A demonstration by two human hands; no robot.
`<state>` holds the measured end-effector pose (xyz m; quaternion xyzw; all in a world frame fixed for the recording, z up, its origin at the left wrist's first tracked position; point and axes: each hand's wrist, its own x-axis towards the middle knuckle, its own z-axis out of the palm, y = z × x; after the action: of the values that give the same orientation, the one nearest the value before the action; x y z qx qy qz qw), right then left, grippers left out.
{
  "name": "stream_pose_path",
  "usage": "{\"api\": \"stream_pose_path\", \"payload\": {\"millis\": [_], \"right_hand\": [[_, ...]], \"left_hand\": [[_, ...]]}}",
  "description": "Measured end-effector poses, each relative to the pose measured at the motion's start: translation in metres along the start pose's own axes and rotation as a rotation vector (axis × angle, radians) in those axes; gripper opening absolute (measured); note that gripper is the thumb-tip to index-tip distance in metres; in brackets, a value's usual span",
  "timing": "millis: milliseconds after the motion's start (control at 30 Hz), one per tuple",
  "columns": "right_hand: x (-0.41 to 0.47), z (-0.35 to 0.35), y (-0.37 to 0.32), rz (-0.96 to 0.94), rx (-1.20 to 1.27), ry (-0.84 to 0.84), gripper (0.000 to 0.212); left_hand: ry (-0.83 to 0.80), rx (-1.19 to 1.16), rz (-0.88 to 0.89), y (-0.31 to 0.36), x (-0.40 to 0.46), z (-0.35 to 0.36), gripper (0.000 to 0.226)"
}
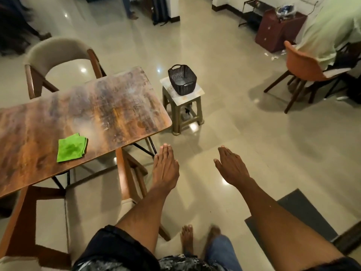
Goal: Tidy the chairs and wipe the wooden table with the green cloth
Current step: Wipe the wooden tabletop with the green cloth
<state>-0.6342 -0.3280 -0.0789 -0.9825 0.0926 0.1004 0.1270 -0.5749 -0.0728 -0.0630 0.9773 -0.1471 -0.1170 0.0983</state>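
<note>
Head view, looking down across a glossy tiled floor. Both bare forearms reach forward in the lower centre of the frame. Left hand (165,167) is flat with fingers straight and together, holding nothing, just right of the table's near corner. Right hand (231,167) is also flat and spread, holding nothing, over bare floor at centre right.

A wooden table (117,106) fills the left half of the frame, its top mottled brown and orange. Green cloth (71,148) lies folded on the table near its lower edge, at left centre, well apart from both hands.

A beige-backed chair (56,53) with wooden arms stands at the table's far side in the upper left. Another chair (125,173), with a wooden frame and pale seat, sits tucked partly under the table's near edge at lower left, beside the left forearm. An orange chair (304,65) stands at the upper right, with a person in a pale green shirt (328,30) seated on it.

A small stool (183,106) stands just right of the table, centre of the frame. On it rests a dark woven basket (182,79) with handles; its inside looks nearly bare, with something pale at the bottom that is hard to make out. A small object sits on the floor under the stool, too unclear to name.

A dark red cabinet (277,30) stands at the upper right, with a tangle of items on top. A dark mat (293,216) lies at the lower right. The wearer's bare feet show at bottom centre.
</note>
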Motion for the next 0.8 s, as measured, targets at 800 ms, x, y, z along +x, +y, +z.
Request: {"api": "stream_pose_path", "payload": {"millis": [800], "right_hand": [[0.221,-0.020,-0.115,-0.657,-0.171,-0.156,0.061]], "left_hand": [[0.166,-0.056,-0.627,-0.091,0.047,-0.028,0.064]]}}
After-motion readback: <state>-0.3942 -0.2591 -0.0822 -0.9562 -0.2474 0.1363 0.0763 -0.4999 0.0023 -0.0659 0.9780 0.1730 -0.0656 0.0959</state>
